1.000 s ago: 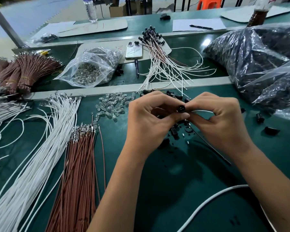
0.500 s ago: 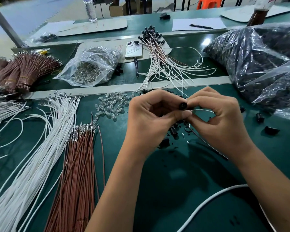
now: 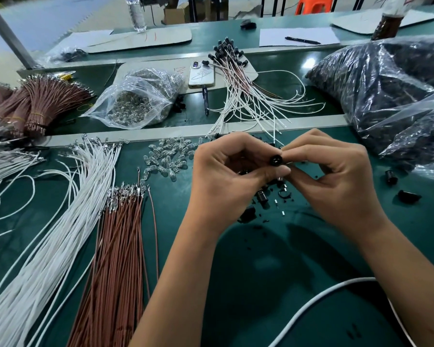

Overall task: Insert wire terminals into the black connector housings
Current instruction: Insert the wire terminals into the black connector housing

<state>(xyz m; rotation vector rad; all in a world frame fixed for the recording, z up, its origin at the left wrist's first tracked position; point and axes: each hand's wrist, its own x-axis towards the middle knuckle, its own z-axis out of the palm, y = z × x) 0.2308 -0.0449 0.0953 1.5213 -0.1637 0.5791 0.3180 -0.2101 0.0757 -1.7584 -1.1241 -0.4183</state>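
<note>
A small round black connector housing (image 3: 276,160) is held above the green table, its open face with two slots turned toward me. My left hand (image 3: 226,176) pinches it between thumb and curled fingers. My right hand (image 3: 336,176) meets it from the right, fingertips pinched at its edge; what they hold is hidden. Loose black housings (image 3: 262,196) lie under the hands. A fan of white wires (image 3: 68,209) and a bundle of brown wires (image 3: 118,241) with metal terminals lie to the left. Finished wires with housings (image 3: 238,78) are piled behind.
Clear bulbs (image 3: 168,159) lie scattered left of the hands, a bag of them (image 3: 135,101) behind. Big bags of black parts (image 3: 386,83) fill the right. A phone (image 3: 202,75), a pen (image 3: 206,100) and tied brown wire bundles (image 3: 35,103) sit further back. A white cable (image 3: 318,301) crosses the near edge.
Both hands have lifted slightly and the housing has turned, so its slotted face now shows. The dark wire seen trailing below the right hand earlier is no longer visible.
</note>
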